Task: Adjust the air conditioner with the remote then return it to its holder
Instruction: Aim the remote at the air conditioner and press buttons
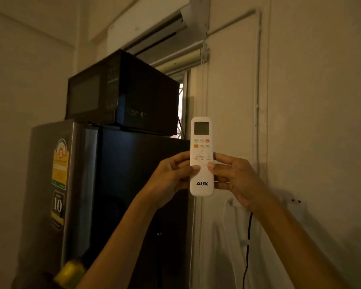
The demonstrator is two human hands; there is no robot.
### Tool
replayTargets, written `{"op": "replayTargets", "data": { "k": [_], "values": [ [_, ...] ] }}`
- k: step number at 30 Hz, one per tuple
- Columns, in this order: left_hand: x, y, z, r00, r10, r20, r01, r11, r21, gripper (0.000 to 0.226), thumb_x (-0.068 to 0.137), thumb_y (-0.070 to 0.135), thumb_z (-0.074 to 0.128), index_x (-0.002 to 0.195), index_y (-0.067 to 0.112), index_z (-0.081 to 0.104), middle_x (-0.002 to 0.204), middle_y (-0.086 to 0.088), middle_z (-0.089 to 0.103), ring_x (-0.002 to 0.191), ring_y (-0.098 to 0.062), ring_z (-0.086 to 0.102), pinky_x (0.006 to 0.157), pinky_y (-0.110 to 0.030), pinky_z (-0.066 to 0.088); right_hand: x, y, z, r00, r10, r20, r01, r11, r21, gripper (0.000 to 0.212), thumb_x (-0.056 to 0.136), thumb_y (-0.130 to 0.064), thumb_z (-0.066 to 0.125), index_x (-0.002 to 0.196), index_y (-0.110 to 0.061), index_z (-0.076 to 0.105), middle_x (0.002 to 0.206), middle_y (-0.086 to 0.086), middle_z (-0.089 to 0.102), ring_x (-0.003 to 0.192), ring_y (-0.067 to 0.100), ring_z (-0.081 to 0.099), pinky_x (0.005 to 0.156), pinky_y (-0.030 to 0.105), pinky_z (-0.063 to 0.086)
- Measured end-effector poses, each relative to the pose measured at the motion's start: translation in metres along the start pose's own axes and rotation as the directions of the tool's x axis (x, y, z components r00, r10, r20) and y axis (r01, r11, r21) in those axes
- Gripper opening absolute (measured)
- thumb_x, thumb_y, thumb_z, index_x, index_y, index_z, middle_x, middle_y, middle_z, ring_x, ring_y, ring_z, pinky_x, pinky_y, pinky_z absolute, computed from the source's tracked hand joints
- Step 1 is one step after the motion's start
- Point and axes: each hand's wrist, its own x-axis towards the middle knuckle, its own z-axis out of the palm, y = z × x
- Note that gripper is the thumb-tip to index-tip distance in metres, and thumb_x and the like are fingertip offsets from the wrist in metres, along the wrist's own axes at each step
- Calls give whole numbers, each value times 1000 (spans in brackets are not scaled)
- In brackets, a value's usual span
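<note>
Here both hands grip the remote.

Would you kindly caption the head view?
Both hands, left and right, hold a white rectangular plastic remote upright below the wall-mounted air conditioner.

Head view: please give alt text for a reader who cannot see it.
Both hands, left hand and right hand, hold a white AUX remote upright, below a wall air conditioner. A black microwave sits on a dark fridge.

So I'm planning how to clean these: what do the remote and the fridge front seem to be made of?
Remote: probably matte white plastic, with moulded rounded edges. Fridge: dark glossy front, likely coated metal or glass; it mirrors light.
</note>
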Motion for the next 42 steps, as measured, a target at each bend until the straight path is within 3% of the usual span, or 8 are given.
{"op": "replayTargets", "data": {
  "k": [7,13,21,29,42],
  "values": [
    [22,42,-14,997,51,-62,-47,997,62,38,89,6,56,125,19,53,119,-7,66,103,-22,68,77,-35,61,39,-37,12,998,-59,24,59,998,-17,43,85,-14,63,126,-21,55,99,-8,73,86,13,73,61,26,59],
    [31,79,-38,995,80,-54,-76,995,63,33,86,6,59,115,24,60,106,-1,74,101,-24,69,71,-31,61,64,-67,31,994,-99,53,100,995,-16,46,85,-13,62,130,-18,51,115,4,68,94,20,71,71,35,61],
    [35,109,-54,992,122,-29,-119,989,90,30,77,14,65,102,31,68,103,2,75,98,-21,70,69,-28,60,80,-91,50,989,-134,66,134,991,19,42,86,-12,61,126,-19,54,108,0,69,86,16,71,63,29,61],
    [38,126,-62,988,150,-18,-149,986,77,36,77,13,64,111,24,62,104,0,75,100,-24,70,69,-29,60,85,-109,57,985,-149,81,149,989,11,40,86,-12,60,125,-20,55,106,0,69,83,16,72,61,29,60],
    [40,131,-72,986,164,3,-164,984,71,37,75,12,65,110,24,62,101,2,76,96,-22,71,67,-29,60,85,-116,68,984,-159,78,159,987,8,40,87,-11,59,126,-18,53,102,-1,68,81,16,71,63,31,61]
  ]
}}
